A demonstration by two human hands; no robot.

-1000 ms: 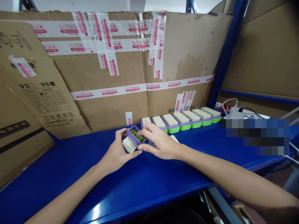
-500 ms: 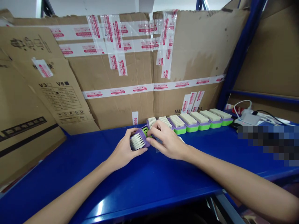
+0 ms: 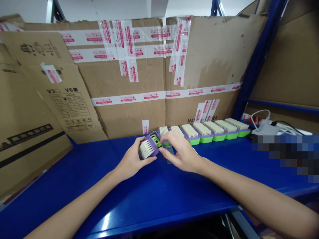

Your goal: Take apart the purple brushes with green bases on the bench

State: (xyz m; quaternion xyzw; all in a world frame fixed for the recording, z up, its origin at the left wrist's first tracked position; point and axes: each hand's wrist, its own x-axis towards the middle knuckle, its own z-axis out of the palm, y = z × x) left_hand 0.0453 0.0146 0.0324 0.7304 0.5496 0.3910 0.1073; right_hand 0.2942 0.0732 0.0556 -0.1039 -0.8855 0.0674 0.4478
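Purple-and-green plastic brush [image 3: 149, 147] with pale bristles: off the table, tilted, bristles toward the wearer's left, green slotted inside exposed on the other side. Left hand [image 3: 133, 157] grips it, fingers behind, thumb along the near edge. Right hand [image 3: 183, 151] at the green side, thumb and forefinger bent close to its edge; cannot tell whether they pinch anything.

Beneath the right hand, a clear, flat, rectangular piece, plastic perhaps, [image 3: 170, 159] on the glossy blue tabletop [image 3: 149, 199]; mostly covered, outline poor. A sliver of something white [image 3: 195, 150] shows just behind the right wrist.

Just beyond: row of seven purple-and-green bristle brushes [image 3: 202, 129], bristles up, angled toward the right rear. Right hand blocks parts of the nearest ones.

Behind the row, a tall brown cardboard wall [image 3: 129, 114] with red-printed white tape closes off the back; printed brown cardboard panel [image 3: 72, 99] leans in at left. Right rear: blue metal post [image 3: 258, 56], then a white adapter with cables [image 3: 267, 127] beside the row's far end.
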